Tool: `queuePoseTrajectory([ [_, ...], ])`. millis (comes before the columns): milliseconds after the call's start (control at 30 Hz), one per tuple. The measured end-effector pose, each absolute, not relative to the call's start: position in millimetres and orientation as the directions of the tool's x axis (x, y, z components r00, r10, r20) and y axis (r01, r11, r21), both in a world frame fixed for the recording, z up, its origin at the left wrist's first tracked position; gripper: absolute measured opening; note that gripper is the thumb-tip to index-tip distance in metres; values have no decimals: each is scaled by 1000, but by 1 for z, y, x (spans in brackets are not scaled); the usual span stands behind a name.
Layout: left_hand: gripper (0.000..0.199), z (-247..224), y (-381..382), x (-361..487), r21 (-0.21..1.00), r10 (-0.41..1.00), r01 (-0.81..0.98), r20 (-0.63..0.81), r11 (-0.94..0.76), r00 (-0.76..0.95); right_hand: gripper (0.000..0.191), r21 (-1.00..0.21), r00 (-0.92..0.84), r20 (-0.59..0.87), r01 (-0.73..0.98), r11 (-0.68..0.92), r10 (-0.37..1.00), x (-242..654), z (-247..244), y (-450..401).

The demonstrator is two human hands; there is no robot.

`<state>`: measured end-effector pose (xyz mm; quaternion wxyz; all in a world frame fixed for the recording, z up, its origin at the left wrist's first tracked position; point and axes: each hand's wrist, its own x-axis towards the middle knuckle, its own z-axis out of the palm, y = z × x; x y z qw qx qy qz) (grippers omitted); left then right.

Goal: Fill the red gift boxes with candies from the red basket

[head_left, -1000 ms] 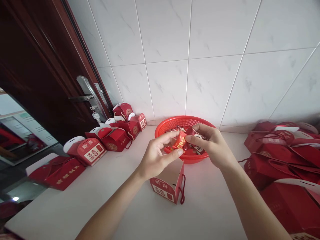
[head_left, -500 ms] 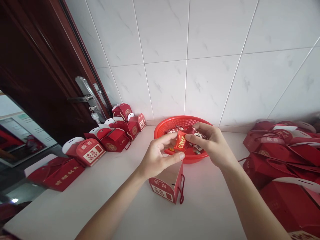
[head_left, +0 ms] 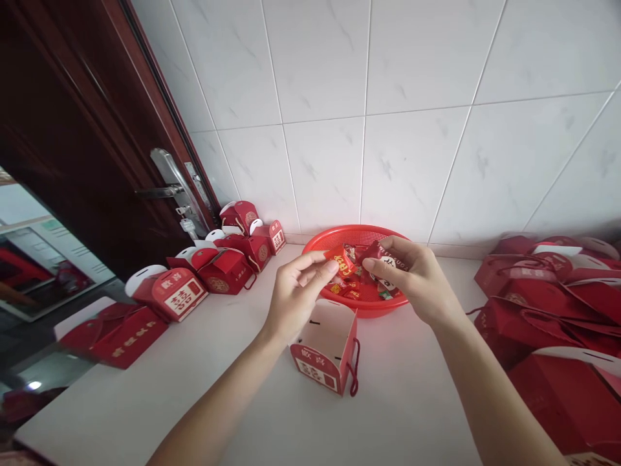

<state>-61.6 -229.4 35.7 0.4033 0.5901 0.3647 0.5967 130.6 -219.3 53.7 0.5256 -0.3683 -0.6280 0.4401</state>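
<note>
Shifted left, away from the right hand (head_left: 421, 281): left hand (head_left: 295, 290), orange-red sweet (head_left: 341, 262) pinched between thumb and fingers | right hand: dark red packet (head_left: 372, 252) pinched, center | behind: red basket (head_left: 381, 310) of sweets | below: open red box (head_left: 320, 369) | frame left, right: more red boxes (head_left: 182, 294)

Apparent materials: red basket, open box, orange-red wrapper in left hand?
Red basket: likely moulded plastic, semi-gloss; perforated wall, smooth rim.
Open box: probably printed cardboard, red outside, pale inside; thin walls, cut slots.
Orange-red wrapper, left hand: shiny, probably plastic film; foil possible.
</note>
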Motion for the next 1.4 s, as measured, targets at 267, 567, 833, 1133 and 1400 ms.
queuePoseTrajectory([
  [267, 21, 37, -229, -60, 924, 931, -147, 362, -353, 46, 33, -939, -273, 335, -12, 345, 902, 125, 53, -221],
  [567, 23, 35, -228, -60, 910, 918, -168, 393, -378, 62, 37, -936, -273, 337, 5, 352, 901, 126, 52, -220],
  [833, 8, 36, -230, -66, 780, 778, 31, 620, -625, 99, 36, -953, -297, 301, -59, 297, 906, 133, 52, -219],
  [1133, 14, 33, -224, -73, 571, 608, 208, 748, -794, 265, 31, -964, -313, 262, -120, 236, 913, 135, 50, -218],
  [1400, 1, 33, -228, -70, 610, 661, 258, 708, -750, 247, 29, -953, -229, 302, -103, 286, 925, 131, 51, -218],
])
